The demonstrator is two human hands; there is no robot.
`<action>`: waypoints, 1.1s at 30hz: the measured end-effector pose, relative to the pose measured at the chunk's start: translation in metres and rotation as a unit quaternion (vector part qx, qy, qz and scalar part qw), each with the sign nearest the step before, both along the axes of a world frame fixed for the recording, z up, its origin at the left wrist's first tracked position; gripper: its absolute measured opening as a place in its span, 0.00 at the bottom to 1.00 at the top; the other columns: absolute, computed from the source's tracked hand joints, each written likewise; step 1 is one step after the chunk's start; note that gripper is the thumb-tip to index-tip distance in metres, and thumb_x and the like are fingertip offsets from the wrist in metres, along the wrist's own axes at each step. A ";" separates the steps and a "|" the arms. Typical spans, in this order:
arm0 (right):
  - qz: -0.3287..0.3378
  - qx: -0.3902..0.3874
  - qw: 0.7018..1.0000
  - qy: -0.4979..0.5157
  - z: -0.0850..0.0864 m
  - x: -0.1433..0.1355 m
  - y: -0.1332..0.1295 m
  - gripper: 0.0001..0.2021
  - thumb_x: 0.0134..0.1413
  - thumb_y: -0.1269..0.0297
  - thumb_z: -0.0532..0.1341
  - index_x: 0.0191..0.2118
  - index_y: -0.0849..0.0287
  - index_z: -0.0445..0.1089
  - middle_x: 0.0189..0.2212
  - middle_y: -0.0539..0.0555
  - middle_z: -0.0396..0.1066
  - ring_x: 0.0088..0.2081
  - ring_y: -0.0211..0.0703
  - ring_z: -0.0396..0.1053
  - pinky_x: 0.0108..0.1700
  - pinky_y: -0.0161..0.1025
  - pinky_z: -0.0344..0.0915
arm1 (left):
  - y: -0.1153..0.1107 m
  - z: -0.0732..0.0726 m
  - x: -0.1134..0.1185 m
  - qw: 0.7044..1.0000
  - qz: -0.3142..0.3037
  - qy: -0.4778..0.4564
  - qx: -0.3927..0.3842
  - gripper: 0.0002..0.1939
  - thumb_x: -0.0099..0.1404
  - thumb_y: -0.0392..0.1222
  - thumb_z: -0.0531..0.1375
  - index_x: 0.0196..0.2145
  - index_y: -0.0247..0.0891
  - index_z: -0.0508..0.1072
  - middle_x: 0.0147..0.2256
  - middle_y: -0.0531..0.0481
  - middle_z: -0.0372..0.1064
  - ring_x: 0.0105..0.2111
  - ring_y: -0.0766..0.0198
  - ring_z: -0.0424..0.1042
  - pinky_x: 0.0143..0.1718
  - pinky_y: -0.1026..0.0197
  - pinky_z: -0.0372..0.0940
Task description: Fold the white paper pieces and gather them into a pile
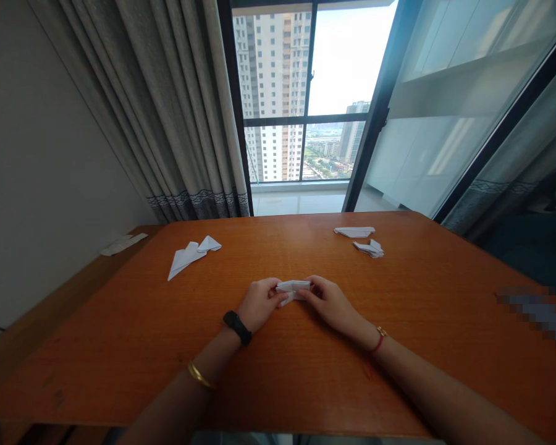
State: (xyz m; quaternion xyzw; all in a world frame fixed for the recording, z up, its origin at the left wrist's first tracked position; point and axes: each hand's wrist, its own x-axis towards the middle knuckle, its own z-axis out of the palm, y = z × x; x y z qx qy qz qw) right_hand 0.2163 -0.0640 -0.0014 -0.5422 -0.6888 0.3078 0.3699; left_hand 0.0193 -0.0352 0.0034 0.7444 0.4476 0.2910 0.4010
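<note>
A small piece of folded white paper [293, 286] is held over the middle of the wooden table. My left hand [259, 303] pinches its left end between thumb and fingers. At the right end, my right hand [327, 300] grips it the same way, its thumb lying on the near side. The paper has a long flat upper edge and a flap angled down below it. Parts of both ends are hidden by my fingers.
Folded paper pieces [185, 256] lie at the left on the table [278, 383]. Two more, a flat folded strip [354, 232] and a bent paper piece [370, 248], rest at the back right. A blurred patch [542, 312] covers something at the right edge. Beyond stands a window.
</note>
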 end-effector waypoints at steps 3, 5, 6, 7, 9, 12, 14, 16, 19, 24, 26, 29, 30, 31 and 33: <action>0.001 0.011 1.000 -0.013 0.000 0.000 0.001 0.09 0.57 0.60 0.57 0.32 0.59 0.68 0.27 0.51 0.69 0.28 0.39 0.62 0.30 0.36 0.56 | 0.002 0.000 -0.002 0.999 0.001 0.027 0.018 0.10 0.56 0.43 0.61 0.35 0.36 0.73 0.26 0.54 0.68 0.27 0.65 0.65 0.28 0.65 0.58; 0.004 0.019 1.000 -0.019 -0.001 0.001 0.002 0.08 0.57 0.61 0.56 0.30 0.59 0.67 0.26 0.50 0.68 0.28 0.40 0.63 0.31 0.36 0.56 | 0.003 -0.001 -0.003 0.999 -0.006 0.032 0.021 0.09 0.56 0.42 0.61 0.35 0.36 0.73 0.27 0.54 0.68 0.27 0.65 0.65 0.28 0.65 0.58; 0.005 0.022 0.999 -0.022 -0.001 0.001 0.002 0.08 0.57 0.62 0.56 0.30 0.59 0.66 0.26 0.50 0.68 0.28 0.40 0.63 0.31 0.36 0.56 | 0.004 -0.001 -0.003 0.999 -0.008 0.033 0.024 0.09 0.56 0.41 0.61 0.34 0.36 0.73 0.27 0.54 0.68 0.27 0.65 0.65 0.28 0.65 0.58; 0.007 0.023 0.999 -0.026 -0.002 0.002 0.003 0.08 0.57 0.62 0.56 0.29 0.58 0.66 0.26 0.50 0.68 0.28 0.40 0.63 0.31 0.36 0.56 | 0.004 -0.002 -0.004 0.999 -0.008 0.036 0.029 0.08 0.56 0.41 0.60 0.33 0.36 0.73 0.27 0.53 0.68 0.27 0.65 0.64 0.28 0.65 0.57; 0.009 0.024 0.999 -0.030 -0.003 0.002 0.003 0.08 0.57 0.63 0.56 0.30 0.58 0.66 0.26 0.50 0.69 0.29 0.40 0.64 0.31 0.36 0.56 | 0.005 -0.004 -0.003 0.998 0.000 0.045 0.043 0.07 0.56 0.41 0.60 0.32 0.35 0.74 0.26 0.53 0.67 0.27 0.65 0.64 0.28 0.65 0.57; 0.010 0.026 0.999 -0.033 -0.004 0.002 0.003 0.07 0.57 0.63 0.55 0.31 0.58 0.66 0.27 0.51 0.70 0.29 0.41 0.64 0.32 0.36 0.57 | 0.004 -0.004 -0.002 0.997 0.014 0.052 0.049 0.07 0.56 0.41 0.60 0.31 0.35 0.74 0.26 0.53 0.66 0.27 0.65 0.63 0.28 0.65 0.56; 0.013 0.025 0.999 -0.032 -0.003 0.001 0.002 0.07 0.58 0.63 0.55 0.31 0.58 0.67 0.28 0.52 0.70 0.30 0.41 0.65 0.32 0.37 0.57 | 0.004 -0.003 -0.001 0.997 0.019 0.053 0.048 0.06 0.56 0.41 0.60 0.30 0.35 0.73 0.25 0.54 0.65 0.26 0.65 0.62 0.27 0.65 0.56; 0.024 0.022 0.999 -0.023 -0.002 0.001 0.001 0.07 0.58 0.63 0.55 0.33 0.59 0.68 0.30 0.53 0.71 0.31 0.42 0.66 0.34 0.37 0.58 | 0.003 -0.003 -0.001 0.997 0.020 0.052 0.049 0.07 0.56 0.41 0.60 0.29 0.35 0.73 0.24 0.54 0.64 0.26 0.66 0.61 0.27 0.65 0.55; 0.046 0.013 0.999 -0.006 0.000 0.000 -0.002 0.09 0.55 0.61 0.60 0.41 0.58 0.69 0.33 0.52 0.72 0.32 0.41 0.66 0.34 0.36 0.59 | 0.004 -0.003 -0.001 0.997 0.017 0.057 0.054 0.07 0.57 0.42 0.60 0.29 0.35 0.73 0.23 0.55 0.63 0.25 0.67 0.60 0.26 0.65 0.54; 0.012 0.012 0.999 -0.032 -0.002 -0.001 -0.001 0.11 0.57 0.57 0.58 0.35 0.61 0.69 0.29 0.52 0.70 0.29 0.40 0.63 0.31 0.35 0.57 | 0.001 0.000 0.000 0.998 -0.007 0.039 0.051 0.09 0.57 0.43 0.61 0.34 0.35 0.74 0.26 0.54 0.65 0.26 0.66 0.62 0.27 0.65 0.55; -0.002 0.018 0.999 -0.039 -0.003 -0.001 0.000 0.12 0.59 0.58 0.56 0.31 0.61 0.68 0.27 0.52 0.70 0.28 0.39 0.62 0.30 0.35 0.56 | -0.001 0.002 0.001 0.999 -0.008 0.021 0.048 0.11 0.58 0.43 0.61 0.38 0.36 0.73 0.27 0.54 0.66 0.27 0.66 0.63 0.28 0.66 0.57; -0.007 0.027 0.999 -0.041 -0.003 0.000 0.002 0.12 0.59 0.58 0.56 0.30 0.60 0.68 0.26 0.51 0.69 0.27 0.38 0.61 0.29 0.35 0.55 | -0.003 0.004 0.002 0.998 0.005 0.013 0.067 0.11 0.60 0.45 0.59 0.37 0.36 0.72 0.26 0.54 0.66 0.26 0.66 0.62 0.28 0.65 0.56; -0.006 0.028 0.999 -0.042 -0.003 0.001 0.002 0.12 0.59 0.58 0.56 0.30 0.60 0.68 0.25 0.51 0.69 0.27 0.38 0.61 0.29 0.35 0.55 | -0.004 0.004 0.001 0.997 0.004 0.011 0.071 0.11 0.61 0.45 0.58 0.36 0.36 0.72 0.25 0.54 0.65 0.25 0.66 0.62 0.27 0.65 0.56; -0.003 0.028 0.999 -0.042 -0.003 0.001 0.001 0.12 0.59 0.58 0.56 0.30 0.60 0.68 0.26 0.51 0.69 0.27 0.38 0.61 0.29 0.35 0.55 | -0.004 0.004 0.001 0.997 -0.001 0.009 0.071 0.10 0.62 0.45 0.57 0.35 0.36 0.72 0.25 0.54 0.66 0.25 0.66 0.63 0.27 0.65 0.56; 0.007 0.021 0.999 -0.032 -0.002 0.001 0.000 0.11 0.58 0.58 0.57 0.34 0.60 0.69 0.28 0.51 0.70 0.28 0.39 0.63 0.30 0.35 0.56 | -0.003 0.003 0.000 0.998 -0.013 0.008 0.060 0.09 0.64 0.44 0.55 0.33 0.35 0.71 0.24 0.53 0.66 0.25 0.66 0.64 0.27 0.65 0.56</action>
